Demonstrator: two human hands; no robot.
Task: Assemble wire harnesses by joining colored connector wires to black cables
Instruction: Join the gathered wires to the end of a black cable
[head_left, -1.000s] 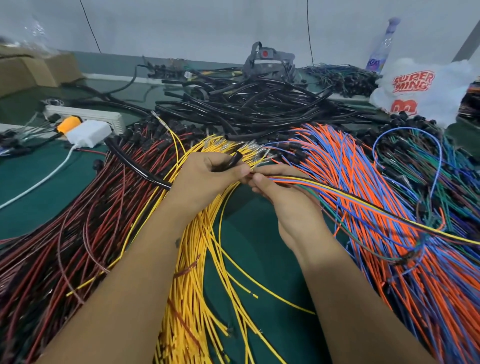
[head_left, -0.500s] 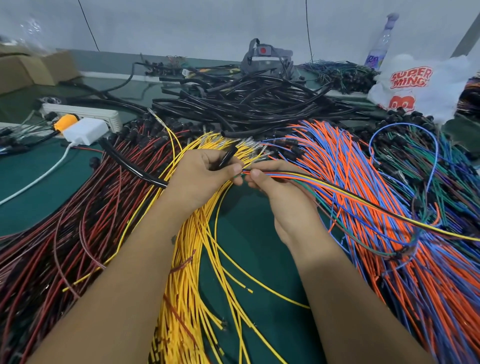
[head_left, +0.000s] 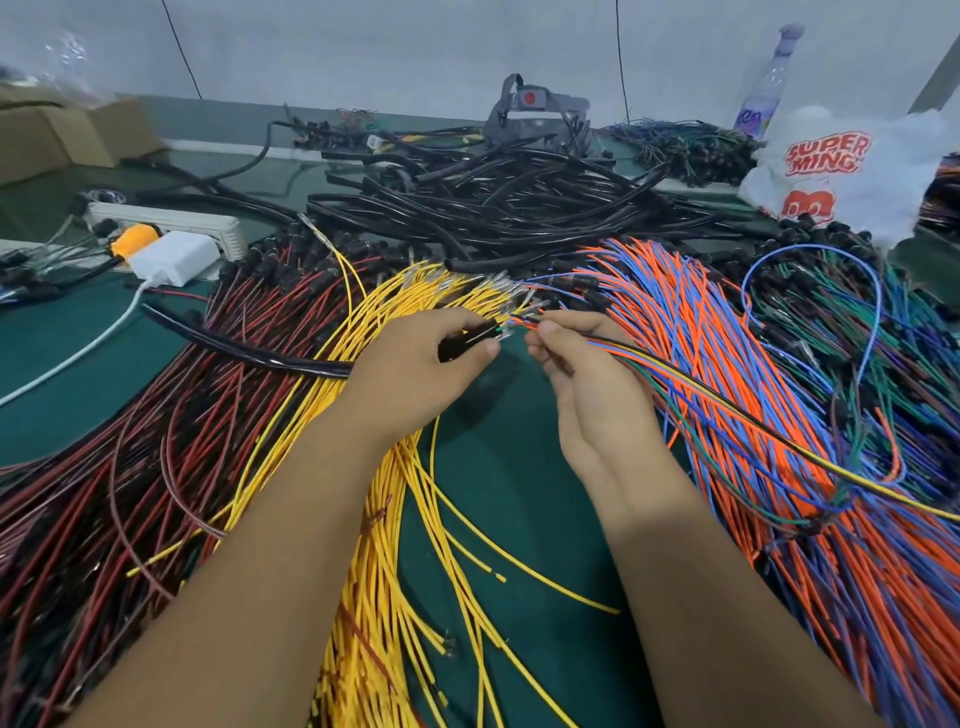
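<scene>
My left hand grips the end of a black cable that trails off to the left over the red wires. My right hand pinches a small bundle of colored wires, yellow, black, blue, green and orange, which runs off to the right. The tips of these wires meet the cable's open end between my two hands, above the green table. How far the tips sit inside the cable is hidden by my fingers.
Piles cover the table: dark red wires left, yellow wires in the middle, orange and blue wires right, black cables behind. A power strip with a white charger lies far left, a white plastic bag far right.
My hands have drawn slightly apart, so the colored wire tips now show between them at the cable's end. The view has shifted a little.
</scene>
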